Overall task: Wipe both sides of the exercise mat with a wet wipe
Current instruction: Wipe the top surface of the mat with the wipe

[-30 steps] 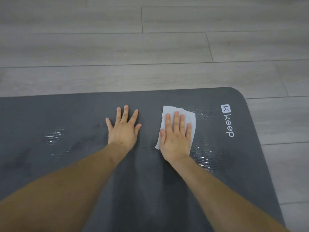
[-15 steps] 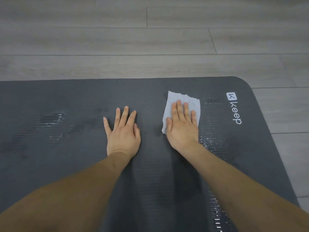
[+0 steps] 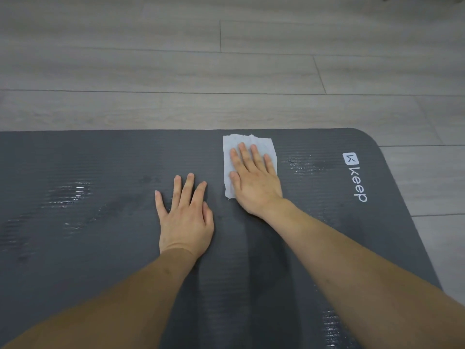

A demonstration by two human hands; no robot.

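The dark grey exercise mat (image 3: 100, 248) lies flat on the grey plank floor (image 3: 226, 71), with its white "keep" logo (image 3: 357, 177) near the far right corner. The right hand (image 3: 254, 180) presses flat, fingers straight and slightly spread, on the white wet wipe (image 3: 236, 147), which lies on the mat just inside its far edge. The left hand (image 3: 186, 217) rests palm down on the bare mat, fingers spread, beside the wipe without touching it; wet streaks (image 3: 65, 195) glisten on the mat surface.

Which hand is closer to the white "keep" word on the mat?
Right. The right hand presses the wet wipe just left of the keep logo; the left hand rests flat on the mat, farther left.
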